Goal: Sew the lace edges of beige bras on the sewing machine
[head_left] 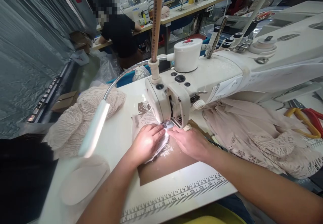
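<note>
A white sewing machine head (166, 99) stands over the worktable, its presser foot (167, 124) down near a lit patch of pale lace fabric (159, 146). My left hand (148, 141) lies over the lace, its fingers closed together on it just left of the foot. From the right, my right hand (189, 142) reaches in with fingertips pinched at the fabric's edge beside the foot. Both hands rest above a brown sheet (161, 172) taped to the tabletop. The fabric directly under the foot and fingers is partly hidden.
A lit lamp (96, 128) on a bendy neck stands left, near lace cups (83, 113) and pale oval pads (82, 180). Beige lace garments (252, 129) and yellow-and-red-handled scissors (302, 119) lie right. A printed ruler (176, 197) runs along the front edge. A person (118, 35) sits beyond.
</note>
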`<state>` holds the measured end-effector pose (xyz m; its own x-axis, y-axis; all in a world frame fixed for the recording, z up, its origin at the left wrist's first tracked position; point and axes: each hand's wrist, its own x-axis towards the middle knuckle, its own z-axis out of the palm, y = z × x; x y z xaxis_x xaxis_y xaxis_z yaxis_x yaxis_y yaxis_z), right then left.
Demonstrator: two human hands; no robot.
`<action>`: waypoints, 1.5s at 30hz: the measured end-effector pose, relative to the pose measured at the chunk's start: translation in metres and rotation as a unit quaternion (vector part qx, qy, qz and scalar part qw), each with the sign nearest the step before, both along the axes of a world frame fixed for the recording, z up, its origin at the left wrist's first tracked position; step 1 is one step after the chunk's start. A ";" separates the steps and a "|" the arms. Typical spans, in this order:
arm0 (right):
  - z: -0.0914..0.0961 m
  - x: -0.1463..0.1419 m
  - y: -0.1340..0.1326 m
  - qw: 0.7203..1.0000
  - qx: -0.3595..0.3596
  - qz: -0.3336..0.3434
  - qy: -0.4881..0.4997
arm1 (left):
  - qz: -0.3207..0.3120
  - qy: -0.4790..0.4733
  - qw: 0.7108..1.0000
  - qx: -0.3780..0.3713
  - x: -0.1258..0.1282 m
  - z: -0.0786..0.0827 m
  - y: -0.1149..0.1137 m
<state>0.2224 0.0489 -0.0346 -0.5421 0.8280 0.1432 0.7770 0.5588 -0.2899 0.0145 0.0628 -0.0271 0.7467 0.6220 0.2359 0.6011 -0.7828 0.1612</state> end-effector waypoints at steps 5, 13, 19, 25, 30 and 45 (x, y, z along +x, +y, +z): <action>0.001 0.000 0.000 1.000 -0.001 0.003 0.001 | 0.002 -0.018 1.000 -0.001 -0.002 -0.002 0.002; 0.001 -0.002 0.000 1.000 0.016 -0.006 -0.006 | 0.023 -0.005 1.000 0.008 -0.006 -0.007 0.004; 0.002 -0.002 0.001 0.998 0.040 -0.027 0.029 | 0.032 0.004 0.999 0.005 -0.004 -0.001 -0.004; 0.003 -0.002 0.000 0.998 0.041 -0.031 0.035 | -0.001 0.003 1.000 -0.029 -0.003 0.005 -0.008; 0.002 0.000 -0.001 1.000 0.019 0.017 0.015 | -0.041 0.004 0.999 -0.015 -0.004 0.007 -0.007; -0.001 0.002 -0.003 0.997 0.052 0.058 0.005 | -0.048 0.003 0.999 -0.001 -0.005 0.008 -0.005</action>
